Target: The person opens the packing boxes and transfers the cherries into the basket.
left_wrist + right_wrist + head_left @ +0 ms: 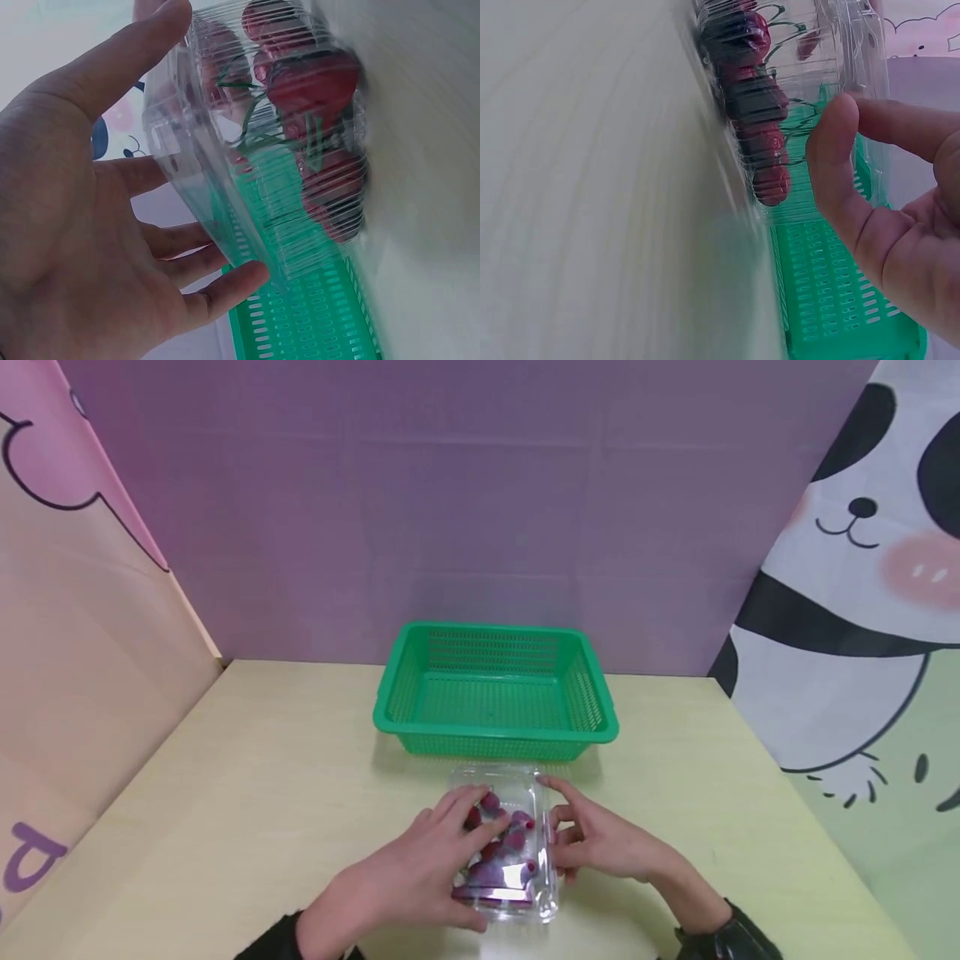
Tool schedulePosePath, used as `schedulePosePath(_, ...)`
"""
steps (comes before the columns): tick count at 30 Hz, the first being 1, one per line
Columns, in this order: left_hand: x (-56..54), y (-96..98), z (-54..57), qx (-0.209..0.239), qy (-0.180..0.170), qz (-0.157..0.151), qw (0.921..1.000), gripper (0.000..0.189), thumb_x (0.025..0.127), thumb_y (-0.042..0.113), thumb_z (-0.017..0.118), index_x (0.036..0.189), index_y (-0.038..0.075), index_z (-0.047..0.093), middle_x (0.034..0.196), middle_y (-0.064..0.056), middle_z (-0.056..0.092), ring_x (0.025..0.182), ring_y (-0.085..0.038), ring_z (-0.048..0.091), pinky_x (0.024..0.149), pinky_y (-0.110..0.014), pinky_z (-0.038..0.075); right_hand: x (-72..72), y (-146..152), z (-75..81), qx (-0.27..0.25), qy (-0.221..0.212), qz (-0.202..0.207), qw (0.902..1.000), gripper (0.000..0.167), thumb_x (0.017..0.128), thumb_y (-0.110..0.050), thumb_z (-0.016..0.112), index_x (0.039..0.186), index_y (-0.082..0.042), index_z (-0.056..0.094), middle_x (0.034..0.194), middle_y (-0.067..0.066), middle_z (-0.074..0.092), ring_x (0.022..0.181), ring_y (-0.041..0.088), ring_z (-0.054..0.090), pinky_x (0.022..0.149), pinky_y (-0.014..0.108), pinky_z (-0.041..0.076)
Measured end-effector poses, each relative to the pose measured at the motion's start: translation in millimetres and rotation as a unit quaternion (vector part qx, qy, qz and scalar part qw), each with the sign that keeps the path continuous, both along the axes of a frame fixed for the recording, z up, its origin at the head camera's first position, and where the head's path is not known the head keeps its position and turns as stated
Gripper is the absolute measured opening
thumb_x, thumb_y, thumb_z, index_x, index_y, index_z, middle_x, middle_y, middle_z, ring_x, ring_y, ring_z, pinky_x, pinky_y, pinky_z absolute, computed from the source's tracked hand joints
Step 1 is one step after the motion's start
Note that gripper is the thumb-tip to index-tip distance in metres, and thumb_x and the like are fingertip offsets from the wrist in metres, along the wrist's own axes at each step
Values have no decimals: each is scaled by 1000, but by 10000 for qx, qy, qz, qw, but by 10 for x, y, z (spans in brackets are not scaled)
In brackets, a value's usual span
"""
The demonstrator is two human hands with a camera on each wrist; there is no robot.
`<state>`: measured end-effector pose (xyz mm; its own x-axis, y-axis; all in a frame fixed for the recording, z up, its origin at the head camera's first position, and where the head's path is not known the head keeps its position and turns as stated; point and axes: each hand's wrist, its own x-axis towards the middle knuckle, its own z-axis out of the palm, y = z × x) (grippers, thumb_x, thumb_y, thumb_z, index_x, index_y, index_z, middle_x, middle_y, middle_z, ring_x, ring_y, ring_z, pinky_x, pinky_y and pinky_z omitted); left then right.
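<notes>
A clear plastic clamshell box stands on the table just in front of the green basket. Inside it lie dark red, cherry-like fruits with thin green stems. Across the lid from the left, my left hand rests with fingers spread; the left wrist view shows its thumb at the lid's edge. My right hand is at the box's right side, its thumb and index finger pinching the rim in the right wrist view. Its other fingers are partly hidden there.
The green plastic basket, with slotted walls, stands behind the box at the table's back edge. A pale wooden table extends to both sides. A purple backdrop rises behind, and a panda-printed sheet hangs at the right.
</notes>
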<state>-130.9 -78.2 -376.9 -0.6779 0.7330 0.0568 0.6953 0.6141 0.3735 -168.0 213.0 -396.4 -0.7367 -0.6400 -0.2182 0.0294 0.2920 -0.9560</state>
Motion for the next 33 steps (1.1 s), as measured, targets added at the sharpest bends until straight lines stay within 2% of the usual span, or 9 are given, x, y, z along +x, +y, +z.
schedulePosePath(6,8,15,-31,80,89,25,9999,99,78,55,86,158,18,42,162,-9,25,147,-27,25,107,-56,43,-11,9,-16,-24,111,78,9999,96,94,-4,72,163,-9,6,123,24,58,103,33,65,73,40,61)
schedulePosePath(13,20,32,-15,103,84,38,9999,98,80,52,86,158,15,40,163,-13,24,149,-30,24,109,-57,41,-30,13,-40,-121,139,67,9998,99,93,-3,73,164,-6,4,122,26,58,101,33,66,73,42,62)
schedulePosePath(33,27,52,6,-24,60,47,10000,98,82,53,84,160,18,37,165,-14,20,151,-32,21,111,-54,40,-42,27,-61,-373,-5,93,9993,103,91,-1,75,164,-5,3,120,27,58,99,34,69,77,47,61)
